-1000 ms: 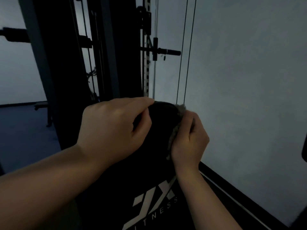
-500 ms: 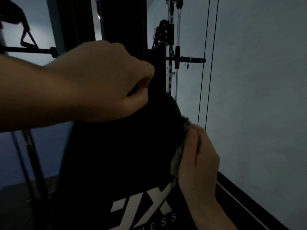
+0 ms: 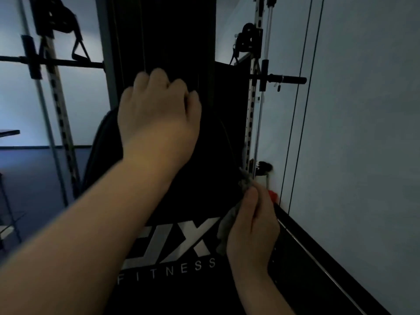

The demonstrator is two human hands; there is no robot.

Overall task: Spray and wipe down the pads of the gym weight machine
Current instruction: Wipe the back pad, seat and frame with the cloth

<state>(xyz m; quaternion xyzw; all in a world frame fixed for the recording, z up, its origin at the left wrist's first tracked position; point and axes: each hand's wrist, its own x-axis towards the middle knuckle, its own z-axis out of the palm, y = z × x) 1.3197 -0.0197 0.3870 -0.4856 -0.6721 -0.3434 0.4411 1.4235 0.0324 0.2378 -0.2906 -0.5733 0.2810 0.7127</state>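
Much of the scene is lost in dim light: the black pad [image 3: 181, 189] merges with the dark column [image 3: 163, 42] behind it, and its bottom runs off the lower edge. The left hand [image 3: 159, 119] curls over the pad's rounded top, fingertips hidden behind it, gripping the edge. The right hand [image 3: 252, 226] holds a grey cloth [image 3: 244, 180] bunched against the pad's right edge; most of the cloth is hidden under the fingers. A small red thing [image 3: 272, 196] beyond the right hand is too blurred to name. The room has pale walls [image 3: 363, 133], a bluish floor [image 3: 34, 173] at left and a black baseboard [image 3: 329, 258] at right. The pad stands near upright, its long axis vertical, its logo [image 3: 179, 239] facing the camera.
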